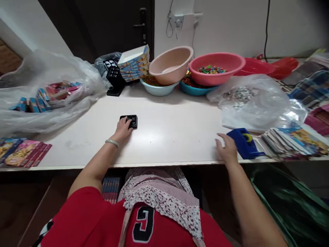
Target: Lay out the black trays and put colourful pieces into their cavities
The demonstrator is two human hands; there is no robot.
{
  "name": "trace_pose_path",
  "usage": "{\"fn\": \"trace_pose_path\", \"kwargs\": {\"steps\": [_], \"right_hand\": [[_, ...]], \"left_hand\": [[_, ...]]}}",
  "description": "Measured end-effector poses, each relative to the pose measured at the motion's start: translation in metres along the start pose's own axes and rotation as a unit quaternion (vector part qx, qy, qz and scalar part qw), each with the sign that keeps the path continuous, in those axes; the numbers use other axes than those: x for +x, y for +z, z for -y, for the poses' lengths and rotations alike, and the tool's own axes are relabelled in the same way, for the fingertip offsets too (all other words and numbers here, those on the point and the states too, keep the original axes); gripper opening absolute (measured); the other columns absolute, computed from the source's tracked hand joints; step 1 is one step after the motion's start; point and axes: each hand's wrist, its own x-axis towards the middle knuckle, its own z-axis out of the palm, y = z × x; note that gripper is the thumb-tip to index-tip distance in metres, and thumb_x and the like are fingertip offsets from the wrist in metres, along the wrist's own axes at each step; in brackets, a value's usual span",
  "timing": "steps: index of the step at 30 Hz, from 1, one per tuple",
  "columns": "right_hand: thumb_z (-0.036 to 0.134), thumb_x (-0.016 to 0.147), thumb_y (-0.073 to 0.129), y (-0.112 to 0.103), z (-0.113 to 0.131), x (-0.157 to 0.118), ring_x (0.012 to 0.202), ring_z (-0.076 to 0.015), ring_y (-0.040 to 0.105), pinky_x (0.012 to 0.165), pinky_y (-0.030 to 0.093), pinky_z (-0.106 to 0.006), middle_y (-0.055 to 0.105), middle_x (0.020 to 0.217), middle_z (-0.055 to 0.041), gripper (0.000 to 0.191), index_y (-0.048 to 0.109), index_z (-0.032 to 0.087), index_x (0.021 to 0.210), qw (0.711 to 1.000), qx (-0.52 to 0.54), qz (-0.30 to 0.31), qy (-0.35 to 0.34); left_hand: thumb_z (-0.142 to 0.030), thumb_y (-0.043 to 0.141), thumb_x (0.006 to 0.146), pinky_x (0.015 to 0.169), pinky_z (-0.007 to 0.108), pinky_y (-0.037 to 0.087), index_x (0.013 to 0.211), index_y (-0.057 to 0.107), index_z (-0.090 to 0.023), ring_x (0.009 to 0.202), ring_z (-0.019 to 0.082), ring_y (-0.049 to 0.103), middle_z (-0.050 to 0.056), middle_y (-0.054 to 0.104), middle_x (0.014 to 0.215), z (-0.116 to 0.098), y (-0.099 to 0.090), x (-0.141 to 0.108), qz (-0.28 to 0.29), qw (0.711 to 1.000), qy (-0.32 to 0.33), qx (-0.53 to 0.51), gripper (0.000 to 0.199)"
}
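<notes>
Taking the middle of the white table [167, 144] as the dial's centre, with twelve toward the wall, the black tray [135, 119] lies flat between nine and ten o'clock, the left hand [122, 129] laid over its left part; whether those fingers grip it, I cannot tell. Near four, the right hand [227, 149] is loosely curved and holds nothing; a blue tape dispenser [239, 145] stands just beside it, blocking its outer side, with stacked booklets [285, 142] beyond. A clear bag of silvery pieces [239, 96] bulges at two. Along the back, a pink basin [218, 77] sits at one, a peach basin [171, 68] leans at twelve, and stacked boxes [133, 65] and more black trays [114, 79] stand around eleven. A big plastic bag [51, 118] spreads at ten, pink packets [27, 152] at eight.
</notes>
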Motion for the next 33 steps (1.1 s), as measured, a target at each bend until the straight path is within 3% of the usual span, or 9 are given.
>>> {"fn": "trace_pose_path", "kwargs": {"steps": [2,5,9,14,22,25,29,31,33], "right_hand": [[0.032,0.088,0.05,0.028,0.036,0.023,0.121,-0.0309,0.06,0.111,0.041,-0.052,0.067,0.124,-0.0188,0.038,0.064,0.016,0.12,0.996,0.038,0.086,0.008],[0.021,0.086,0.049,0.064,0.074,0.068,0.133,-0.0274,0.051,0.117,0.036,-0.047,0.059,0.139,-0.0212,0.044,0.06,0.01,0.128,0.978,0.035,0.14,0.152],[0.018,0.089,0.052,0.091,0.064,0.125,0.133,-0.0263,0.05,0.114,0.037,-0.04,0.057,0.141,-0.023,0.046,0.057,0.006,0.133,0.965,-0.016,0.109,0.237],[0.02,0.092,0.054,0.086,0.026,0.147,0.134,-0.0296,0.046,0.112,0.034,-0.04,0.055,0.143,-0.0217,0.043,0.058,0.01,0.134,0.918,-0.044,0.054,0.391],[0.017,0.086,0.05,0.051,0.007,0.158,0.135,-0.0285,0.045,0.116,0.031,-0.044,0.057,0.139,-0.0191,0.046,0.059,0.011,0.131,0.908,0.037,-0.001,0.417],[0.021,0.084,0.056,0.053,0.039,0.148,0.129,-0.0265,0.05,0.113,0.037,-0.042,0.063,0.13,-0.0157,0.039,0.065,0.015,0.121,0.921,0.11,0.004,0.373],[0.029,0.079,0.066,0.08,0.129,0.09,0.091,-0.0198,0.066,0.086,0.054,-0.034,0.074,0.095,-0.0055,0.017,0.073,0.02,0.091,0.915,0.252,0.111,0.294],[0.037,0.078,0.068,0.09,0.174,0.052,0.077,-0.0158,0.066,0.073,0.054,-0.029,0.073,0.085,-0.0012,0.017,0.073,0.023,0.087,0.893,0.332,0.161,0.257],[0.043,0.075,0.071,0.09,0.205,0.023,0.071,-0.0147,0.063,0.068,0.052,-0.028,0.071,0.079,-0.0001,0.023,0.071,0.023,0.085,0.829,0.478,0.127,0.261]], "left_hand": [[-0.019,0.067,0.084,0.115,0.061,0.034,0.127,0.061,-0.007,0.137,0.039,0.043,0.022,0.051,0.145,0.001,0.002,0.002,0.018,1.0,0.017,-0.01,0.045],[-0.022,0.062,0.088,0.114,0.061,0.034,0.13,0.063,-0.014,0.135,0.041,0.043,0.021,0.056,0.139,0.0,0.006,-0.001,0.038,0.997,0.065,0.014,0.043],[-0.04,0.055,0.093,0.111,0.066,0.033,0.127,0.067,-0.018,0.135,0.045,0.039,0.021,0.059,0.13,0.005,0.019,-0.004,0.016,0.991,0.106,0.075,0.043],[-0.036,0.045,0.094,0.097,0.062,0.047,0.118,0.072,-0.021,0.129,0.044,0.048,0.017,0.048,0.149,0.009,0.035,-0.001,0.032,0.986,0.146,0.072,0.038],[-0.044,0.047,0.092,0.086,0.058,0.054,0.115,0.072,-0.02,0.113,0.041,0.06,0.018,0.062,0.133,0.002,0.035,0.012,0.058,0.982,0.177,0.009,0.042],[-0.049,0.053,0.09,0.098,0.058,0.051,0.114,0.071,-0.02,0.116,0.037,0.06,0.016,0.063,0.131,-0.028,0.035,0.016,0.029,0.98,0.168,-0.101,0.042],[-0.048,0.059,0.089,0.102,0.048,0.053,0.12,0.064,-0.023,0.119,0.03,0.061,0.012,0.063,0.13,-0.1,0.041,0.021,0.005,0.952,0.112,-0.286,0.04],[-0.044,0.06,0.089,0.101,0.046,0.054,0.123,0.062,-0.023,0.118,0.027,0.061,0.012,0.062,0.129,-0.138,0.047,0.022,0.012,0.93,0.123,-0.347,0.04],[-0.04,0.064,0.088,0.106,0.047,0.051,0.122,0.062,-0.024,0.12,0.027,0.06,0.011,0.062,0.127,-0.169,0.055,0.021,0.023,0.915,0.162,-0.37,0.038]]}}
